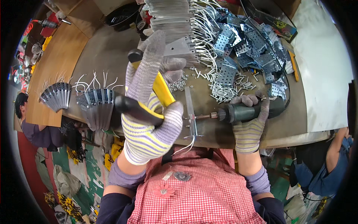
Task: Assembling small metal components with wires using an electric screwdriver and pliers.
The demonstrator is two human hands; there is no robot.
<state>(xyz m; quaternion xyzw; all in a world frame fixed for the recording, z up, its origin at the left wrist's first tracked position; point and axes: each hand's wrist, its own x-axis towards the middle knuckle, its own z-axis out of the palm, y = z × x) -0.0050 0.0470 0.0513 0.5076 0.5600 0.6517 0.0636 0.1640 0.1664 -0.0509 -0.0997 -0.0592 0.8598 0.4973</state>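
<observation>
My left hand [143, 140], in a striped knit glove, is closed round pliers with black and yellow handles [140, 112]. Its index finger stretches up along them; the jaws are hard to make out. Gloved too, my right hand [248, 132] grips a dark green power drill [240, 113] lying on the table, bit pointing left. The tip of the bit reaches a small bracket on a flat metal strip [190, 102] with a white wire, near the table's front edge. Whether the bit touches it, I cannot tell.
Loose screws [223, 89] and small nuts [180, 85] lie beyond the strip. Perforated metal brackets [227, 72] are heaped at the back right, beside stacked metal plates [169, 22] with white wires. Finished-looking strips [96, 108] fan out at left. Other people sit at both sides.
</observation>
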